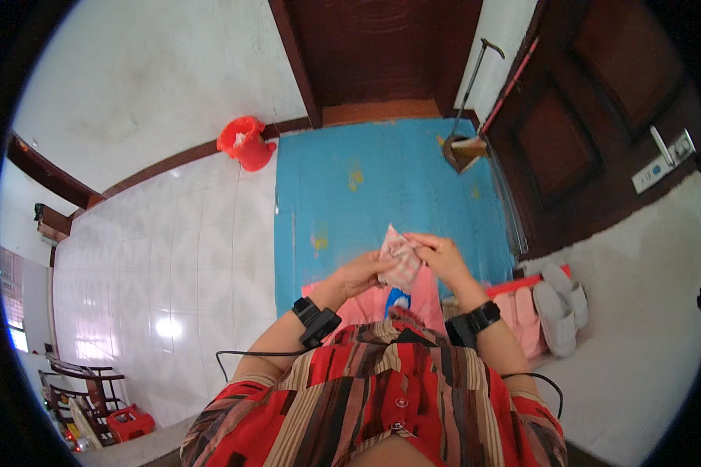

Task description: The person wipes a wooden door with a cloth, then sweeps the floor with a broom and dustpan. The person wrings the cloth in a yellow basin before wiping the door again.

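Observation:
A small pink-and-white patterned cloth is held up in front of my body, bunched and creased. My left hand grips its left side, with the fingertips partly behind the fabric. On the opposite side, my right hand pinches the cloth's upper right part between thumb and fingers. Beneath both hands lies something pink, partly hidden by my forearms and shirt; I cannot tell what it is. A blue-and-white item shows in front of the pink surface.
A blue mat covers the floor ahead, beside white tiles. A red waste bin stands by the wall. A long-handled dustpan leans near the dark door. Several slippers sit at right. A red stool is lower left.

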`<state>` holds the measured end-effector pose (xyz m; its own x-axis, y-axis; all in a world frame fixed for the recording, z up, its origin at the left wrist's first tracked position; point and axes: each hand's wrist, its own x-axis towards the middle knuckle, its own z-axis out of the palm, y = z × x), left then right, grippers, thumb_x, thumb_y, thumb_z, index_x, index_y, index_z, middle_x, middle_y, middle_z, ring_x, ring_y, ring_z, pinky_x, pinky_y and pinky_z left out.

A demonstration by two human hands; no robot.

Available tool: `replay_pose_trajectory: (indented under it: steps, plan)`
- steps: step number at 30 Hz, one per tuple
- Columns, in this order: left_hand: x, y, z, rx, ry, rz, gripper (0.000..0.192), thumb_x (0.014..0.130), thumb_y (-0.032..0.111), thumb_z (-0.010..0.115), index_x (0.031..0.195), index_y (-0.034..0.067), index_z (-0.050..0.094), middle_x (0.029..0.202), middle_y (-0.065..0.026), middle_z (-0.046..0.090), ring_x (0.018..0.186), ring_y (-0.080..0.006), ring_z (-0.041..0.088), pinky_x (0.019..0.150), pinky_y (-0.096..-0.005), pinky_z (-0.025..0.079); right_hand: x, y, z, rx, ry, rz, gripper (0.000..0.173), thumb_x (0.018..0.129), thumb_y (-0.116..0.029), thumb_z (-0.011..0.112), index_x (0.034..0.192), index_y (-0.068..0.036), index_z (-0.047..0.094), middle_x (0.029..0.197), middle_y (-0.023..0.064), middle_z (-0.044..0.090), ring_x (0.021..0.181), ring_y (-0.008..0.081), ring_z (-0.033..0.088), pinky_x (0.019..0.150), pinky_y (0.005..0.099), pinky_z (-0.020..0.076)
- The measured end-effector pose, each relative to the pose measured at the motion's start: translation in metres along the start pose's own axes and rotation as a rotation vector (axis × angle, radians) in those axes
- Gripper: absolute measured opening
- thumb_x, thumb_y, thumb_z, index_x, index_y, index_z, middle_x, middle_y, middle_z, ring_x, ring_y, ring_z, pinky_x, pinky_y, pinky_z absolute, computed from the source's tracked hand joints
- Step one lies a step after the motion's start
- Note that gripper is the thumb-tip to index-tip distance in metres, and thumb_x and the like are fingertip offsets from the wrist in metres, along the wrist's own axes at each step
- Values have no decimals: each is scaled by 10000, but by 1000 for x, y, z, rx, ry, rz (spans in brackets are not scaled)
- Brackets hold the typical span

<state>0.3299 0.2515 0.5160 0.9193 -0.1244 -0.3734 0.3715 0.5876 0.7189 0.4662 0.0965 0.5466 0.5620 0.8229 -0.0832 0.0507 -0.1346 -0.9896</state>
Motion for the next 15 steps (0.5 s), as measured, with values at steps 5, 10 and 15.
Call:
replay_pose_trajectory:
  steps: [5, 10, 15]
  plan:
    - [95, 43, -57, 54, 173, 58, 304, 865, 230, 581, 1116, 59, 570, 1021, -37, 608, 940, -165, 573, 843, -346, 447, 89, 41, -51, -34, 37, 114, 321, 811, -118, 575, 1101, 15, 605, 906, 70, 660, 806, 104, 582, 715, 248, 466]
    - [141, 85, -81, -437, 81, 279, 408, 847, 124, 488, 1236, 12, 437, 1177, -131, 531, 1104, -256, 518, 944, -428, 422, 156, 45, -69, -26, -34, 139, 277, 821, -156, 594, 1029, 26, 621, 909, 72, 653, 841, 118, 577, 741, 265, 463]
    - [182, 155, -121, -324, 116, 265, 545, 841, 118, 514, 1335, 37, 296, 1271, -127, 451, 1173, -248, 467, 972, -417, 412, 261, 55, -76, 158, 46, 233, 288, 818, -119, 566, 1069, 17, 600, 955, 31, 627, 859, 125, 565, 776, 265, 451]
